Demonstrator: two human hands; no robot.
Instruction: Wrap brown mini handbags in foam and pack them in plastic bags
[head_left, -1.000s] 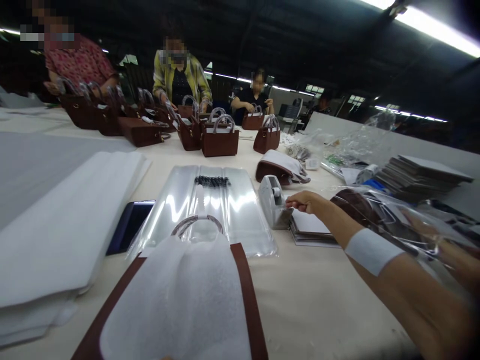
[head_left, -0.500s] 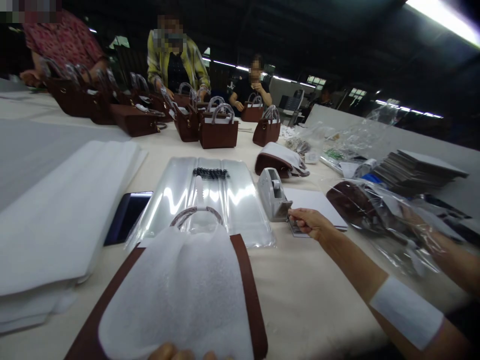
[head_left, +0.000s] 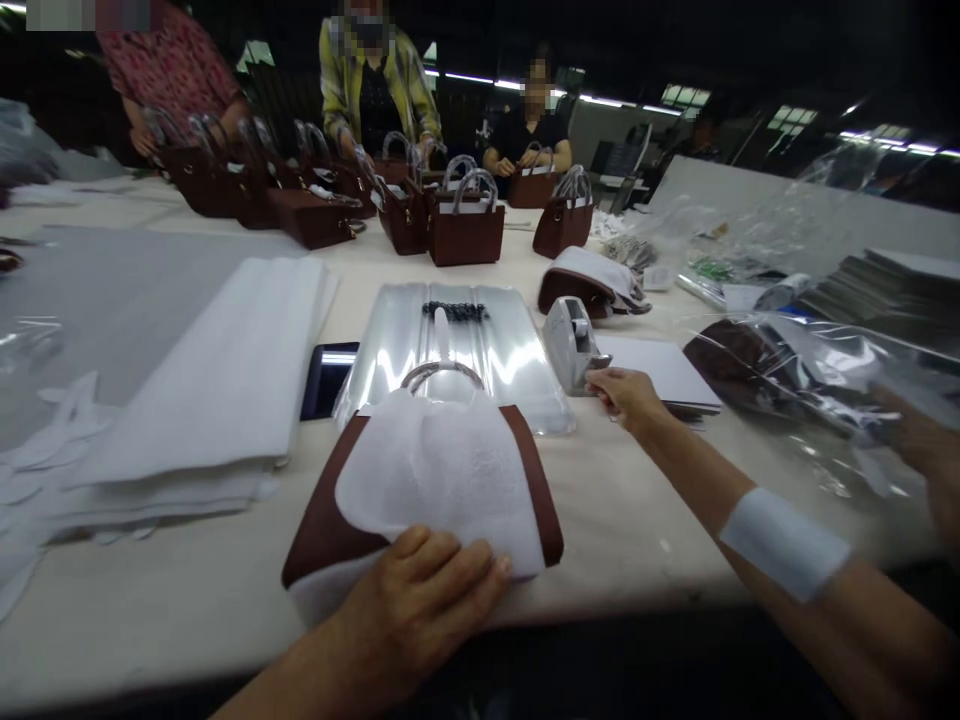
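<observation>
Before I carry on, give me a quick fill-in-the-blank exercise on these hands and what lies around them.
1. The left hand rests on the ____ cover of the nearest brown handbag.
2. The right hand is at the front end of the ____ dispenser.
3. A pale patch shows on the ____ forearm.
4. Beyond that handbag lies a stack of clear ____ sheets.

Missing words: white; tape; right; plastic.

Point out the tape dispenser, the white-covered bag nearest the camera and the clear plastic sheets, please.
Tape dispenser (head_left: 566,348), head view: on its pale side.
White-covered bag (head_left: 442,470), head view: on its white covering.
Clear plastic sheets (head_left: 490,358), head view: on the topmost sheet.
</observation>
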